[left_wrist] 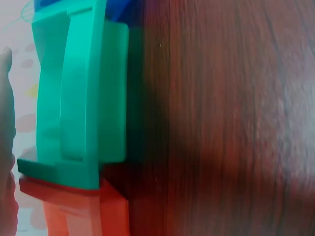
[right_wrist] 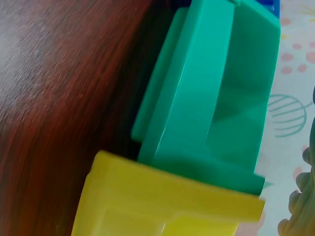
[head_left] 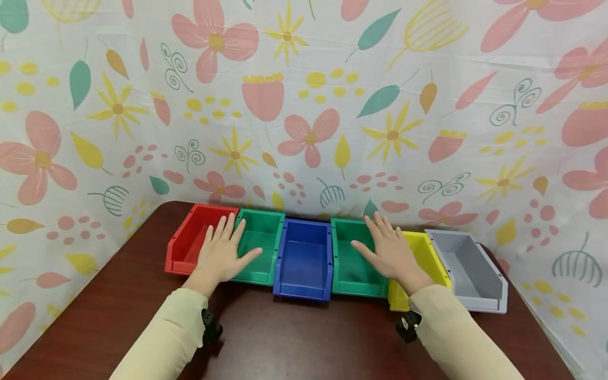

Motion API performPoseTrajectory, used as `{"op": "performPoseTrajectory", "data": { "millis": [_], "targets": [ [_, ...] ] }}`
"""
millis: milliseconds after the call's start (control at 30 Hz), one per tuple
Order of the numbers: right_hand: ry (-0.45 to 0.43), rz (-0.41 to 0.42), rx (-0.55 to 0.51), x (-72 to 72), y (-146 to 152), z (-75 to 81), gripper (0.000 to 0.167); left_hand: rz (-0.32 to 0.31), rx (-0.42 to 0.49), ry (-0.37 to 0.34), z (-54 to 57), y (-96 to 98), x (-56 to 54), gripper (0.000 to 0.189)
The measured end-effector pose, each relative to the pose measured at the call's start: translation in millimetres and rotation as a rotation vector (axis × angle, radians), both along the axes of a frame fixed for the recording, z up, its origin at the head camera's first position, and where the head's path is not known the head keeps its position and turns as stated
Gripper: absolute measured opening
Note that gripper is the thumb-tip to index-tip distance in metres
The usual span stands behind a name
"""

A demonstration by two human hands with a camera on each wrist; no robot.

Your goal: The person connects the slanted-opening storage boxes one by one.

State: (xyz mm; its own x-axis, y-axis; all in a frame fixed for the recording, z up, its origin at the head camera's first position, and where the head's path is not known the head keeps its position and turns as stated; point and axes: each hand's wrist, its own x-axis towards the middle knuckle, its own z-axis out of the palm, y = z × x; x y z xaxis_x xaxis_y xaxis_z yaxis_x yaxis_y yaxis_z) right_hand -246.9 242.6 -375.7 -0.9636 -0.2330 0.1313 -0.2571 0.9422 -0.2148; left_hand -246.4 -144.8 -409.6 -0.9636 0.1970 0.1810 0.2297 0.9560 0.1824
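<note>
My left hand (head_left: 221, 254) is held palm down with its fingers spread, over the red bin (head_left: 184, 244) and the left green bin (head_left: 260, 244). Nothing is in it. With straight fingers and thumb out, my right hand (head_left: 387, 249) hovers above the right green bin (head_left: 351, 266) and the yellow bin (head_left: 420, 250), also holding nothing. Between the two hands stands a blue bin (head_left: 305, 258). In the left wrist view the green bin (left_wrist: 93, 93) shows from its front, part of the hand at the left edge. The right wrist view has fingers (right_wrist: 301, 201) at its right edge.
A grey bin (head_left: 467, 269) ends the row on the right. All the bins stand side by side along the back of the dark wooden table (head_left: 304, 343). A flower-printed cloth (head_left: 309, 105) hangs behind. Small black devices are strapped at both wrists.
</note>
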Motion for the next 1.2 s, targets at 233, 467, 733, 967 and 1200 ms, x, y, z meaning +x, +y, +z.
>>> {"op": "performPoseTrajectory", "data": {
  "millis": [233, 467, 733, 967, 1200],
  "targets": [
    [-0.042, 0.015, -0.07, -3.6, -18, 6.3, 0.088, -0.007, 0.038, -0.005, 3.9, -11.7, 0.8, 0.091],
    [-0.08, 0.029, -0.167, -8.6, -35, 13.3, 0.085, -0.006, 0.082, -0.009, 9.0, -24.3, -4.8, 0.091],
    [-0.113, 0.034, -0.293, -11.8, -54, 14.4, 0.081, 0.008, 0.137, -0.041, 15.8, -41.3, -5.0, 0.092],
    [-0.117, 0.052, -0.437, -12.5, -72, 17.5, 0.07, 0.042, 0.2, -0.033, 16.7, -56.7, -4.9, 0.086],
    [-0.186, 0.021, -0.609, -15.5, -84, 16.1, 0.066, 0.083, 0.221, -0.019, 11.5, -68.5, -7.1, 0.083]
  ]
}}
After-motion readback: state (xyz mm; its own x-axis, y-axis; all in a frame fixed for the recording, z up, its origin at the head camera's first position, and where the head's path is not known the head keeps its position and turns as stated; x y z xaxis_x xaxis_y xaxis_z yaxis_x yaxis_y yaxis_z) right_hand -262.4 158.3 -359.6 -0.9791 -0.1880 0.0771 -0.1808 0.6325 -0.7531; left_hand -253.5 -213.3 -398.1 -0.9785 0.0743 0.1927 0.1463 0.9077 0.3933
